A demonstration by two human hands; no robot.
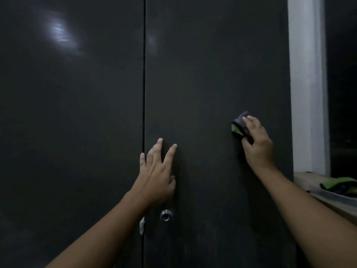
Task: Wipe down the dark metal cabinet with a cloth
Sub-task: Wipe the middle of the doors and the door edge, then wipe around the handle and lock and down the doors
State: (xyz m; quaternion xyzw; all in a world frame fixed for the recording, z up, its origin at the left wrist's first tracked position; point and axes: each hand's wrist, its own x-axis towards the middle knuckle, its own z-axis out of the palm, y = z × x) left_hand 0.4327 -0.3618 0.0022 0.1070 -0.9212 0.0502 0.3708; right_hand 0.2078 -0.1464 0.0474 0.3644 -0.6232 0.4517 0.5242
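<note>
The dark metal cabinet [212,64] stood upright and filled the view, its long axis vertical, with a thin seam [144,74] between its two doors. Just right of the seam the left hand [157,175] lay flat on the right door, fingers straight and spread, above a round metal lock [165,215]. Further right the right hand [257,144] held a folded grey and green cloth [239,126] against the same door. Beyond the cabinet's edge rose a white pillar [307,84], and a second green cloth [343,183] lay on a wooden ledge [303,178].
</note>
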